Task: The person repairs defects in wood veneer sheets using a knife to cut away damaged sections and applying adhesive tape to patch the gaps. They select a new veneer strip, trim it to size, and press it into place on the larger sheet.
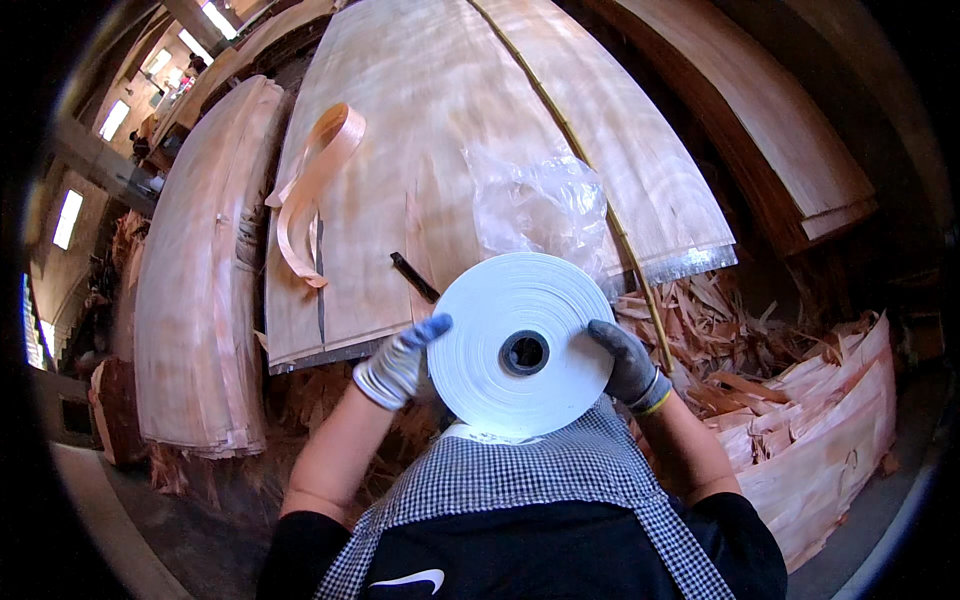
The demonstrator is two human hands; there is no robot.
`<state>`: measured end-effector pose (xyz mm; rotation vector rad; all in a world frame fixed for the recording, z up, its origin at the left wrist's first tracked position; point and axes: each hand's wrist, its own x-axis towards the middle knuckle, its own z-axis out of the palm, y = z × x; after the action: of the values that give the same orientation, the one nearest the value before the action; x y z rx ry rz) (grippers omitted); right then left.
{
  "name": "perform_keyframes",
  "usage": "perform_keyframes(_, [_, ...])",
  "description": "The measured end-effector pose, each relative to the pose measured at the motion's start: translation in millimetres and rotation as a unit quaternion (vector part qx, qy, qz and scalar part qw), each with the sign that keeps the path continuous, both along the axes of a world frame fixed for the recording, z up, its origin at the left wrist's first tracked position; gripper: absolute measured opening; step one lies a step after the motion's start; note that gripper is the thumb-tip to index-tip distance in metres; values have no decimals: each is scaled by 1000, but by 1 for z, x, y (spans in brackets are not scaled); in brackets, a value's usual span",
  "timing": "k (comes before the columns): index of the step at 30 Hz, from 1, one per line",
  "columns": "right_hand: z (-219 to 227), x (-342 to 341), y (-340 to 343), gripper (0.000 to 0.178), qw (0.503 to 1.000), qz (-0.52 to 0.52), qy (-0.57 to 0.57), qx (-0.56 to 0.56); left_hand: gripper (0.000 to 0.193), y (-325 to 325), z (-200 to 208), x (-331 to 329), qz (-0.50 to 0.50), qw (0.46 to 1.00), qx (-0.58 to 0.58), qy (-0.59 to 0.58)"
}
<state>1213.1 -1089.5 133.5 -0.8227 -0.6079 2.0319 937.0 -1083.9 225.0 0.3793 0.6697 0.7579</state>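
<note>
From the head camera, I saw both hands raised in front of a checked apron [560,480], holding a large white roll of tape [520,345] flat-side up between them. The left hand [398,362], in a pale knit glove with blue fingertips, pressed its curled fingers against the roll's left edge; the right hand [628,365], in a dark grey glove, gripped the right edge, fingers laid over the rim. The roll's dark core [524,352] faced the lens. Beyond it lay a broad stack of thin wood veneer sheets [420,120] on the tabletop, with a crumpled clear plastic bag [540,205] just behind the roll and a looped strip of veneer [315,185] to the left. A narrow dark tool [413,276] (I could not tell what kind) lay near the roll's upper left. Veneer scraps [730,340] were heaped to the right.
</note>
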Motion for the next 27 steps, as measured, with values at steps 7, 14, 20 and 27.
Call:
perform_keyframes(7, [-16, 3, -8, 47, 999, -18, 3, -47, 72, -18, -9, 33, 104, 994, 5, 13])
perform_keyframes(14, [-14, 6, -12, 31, 958, -28, -209, 195, 73, -14, -14, 23, 76, 994, -21, -80])
perform_keyframes(20, [-18, 9, -17, 27, 875, -3, -273, 399, 76, -20, -13, 22, 80, 993, -39, -73])
perform_keyframes(27, [8, 5, -19, 39, 998, 55, 37, 20, 83, -26, -9, 28, 72, 997, -21, -14])
